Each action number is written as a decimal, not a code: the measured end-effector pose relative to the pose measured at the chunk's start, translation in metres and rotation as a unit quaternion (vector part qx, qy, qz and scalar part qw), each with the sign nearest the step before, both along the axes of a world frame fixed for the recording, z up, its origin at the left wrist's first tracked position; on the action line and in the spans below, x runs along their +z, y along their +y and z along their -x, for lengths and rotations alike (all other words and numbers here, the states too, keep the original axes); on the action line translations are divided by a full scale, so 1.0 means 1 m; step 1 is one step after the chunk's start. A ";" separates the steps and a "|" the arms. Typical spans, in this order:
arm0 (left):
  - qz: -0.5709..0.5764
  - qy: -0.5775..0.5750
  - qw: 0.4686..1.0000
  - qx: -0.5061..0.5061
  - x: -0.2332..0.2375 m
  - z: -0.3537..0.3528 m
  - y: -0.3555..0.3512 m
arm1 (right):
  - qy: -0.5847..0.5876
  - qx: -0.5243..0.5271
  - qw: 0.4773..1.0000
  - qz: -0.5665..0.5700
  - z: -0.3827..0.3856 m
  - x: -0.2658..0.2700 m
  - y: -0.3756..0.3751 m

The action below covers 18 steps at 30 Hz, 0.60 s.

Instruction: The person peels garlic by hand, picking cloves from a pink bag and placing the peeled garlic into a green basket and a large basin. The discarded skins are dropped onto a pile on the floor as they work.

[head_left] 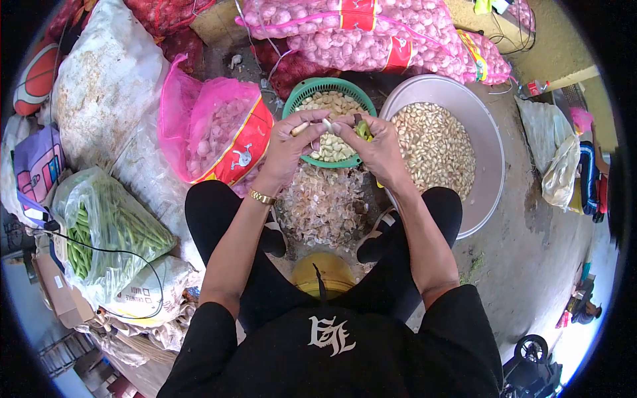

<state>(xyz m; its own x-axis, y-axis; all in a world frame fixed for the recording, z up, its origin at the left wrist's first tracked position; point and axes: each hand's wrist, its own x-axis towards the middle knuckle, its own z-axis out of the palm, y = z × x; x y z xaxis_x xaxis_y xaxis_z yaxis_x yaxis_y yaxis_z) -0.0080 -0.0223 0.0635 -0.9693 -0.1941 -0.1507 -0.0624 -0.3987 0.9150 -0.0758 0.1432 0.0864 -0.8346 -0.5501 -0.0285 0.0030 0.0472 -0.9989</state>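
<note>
My left hand [290, 147] is closed, with a pale garlic clove [300, 129] held in its fingers. Facing it, my right hand [377, 147] is closed around a small yellow-green tool [363, 129], perhaps a knife; its blade cannot be made out. A whitish peeled clove [327, 125] sits between the fingertips of both hands. Just below them is a green plastic basket [296, 95] of peeled cloves [332, 150]. Papery garlic skins [324, 209] cover the ground between my feet.
On the right stands a large basin [489, 142] of unpeeled cloves [434, 149]. An opened pink mesh sack [219, 136] of garlic is on the left, with full garlic sacks [371, 36] behind. A plastic bag of green beans [113, 232] lies at far left.
</note>
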 end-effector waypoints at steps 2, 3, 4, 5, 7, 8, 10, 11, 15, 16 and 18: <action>0.006 0.001 1.000 -0.002 -0.003 0.001 -0.001 | -0.016 -0.008 1.000 0.021 0.001 -0.004 -0.001; 0.012 0.001 1.000 -0.004 -0.003 0.001 -0.001 | -0.016 -0.009 1.000 0.021 0.001 -0.004 -0.001; 0.012 0.000 1.000 -0.004 -0.003 0.001 0.000 | -0.026 -0.008 0.999 0.024 0.002 -0.004 -0.001; 0.024 0.003 1.000 -0.002 -0.002 0.001 0.001 | -0.036 -0.007 0.999 0.027 0.002 -0.004 -0.001; 0.036 0.006 0.999 0.001 -0.002 0.001 0.001 | -0.054 0.000 0.998 0.014 0.005 -0.001 0.000; 0.037 0.014 0.999 0.001 -0.003 0.001 0.001 | -0.073 0.008 0.997 0.001 0.005 0.000 0.001; 0.038 0.021 0.999 0.001 -0.006 0.002 0.000 | -0.058 0.002 0.998 0.000 0.005 0.001 0.000; 0.055 0.024 0.998 -0.005 -0.007 0.002 0.000 | -0.044 -0.005 0.999 -0.003 0.005 0.001 0.000; 0.090 0.035 0.995 -0.014 -0.005 0.002 0.001 | -0.018 -0.012 0.999 -0.025 0.003 0.003 0.000; 0.089 0.035 0.995 -0.014 -0.003 0.003 0.003 | -0.010 -0.025 0.999 -0.034 0.003 0.002 -0.001; 0.033 -0.006 0.999 0.004 0.001 0.005 0.008 | -0.002 -0.038 0.998 -0.042 0.004 -0.004 -0.003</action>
<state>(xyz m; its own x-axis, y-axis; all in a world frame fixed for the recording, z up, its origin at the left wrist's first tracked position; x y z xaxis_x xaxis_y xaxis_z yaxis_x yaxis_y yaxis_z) -0.0131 -0.0141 0.0642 -0.9659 -0.2116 -0.1489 -0.0708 -0.3374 0.9387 -0.0801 0.1397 0.0829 -0.8740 -0.4802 -0.0744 0.0129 0.1302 -0.9914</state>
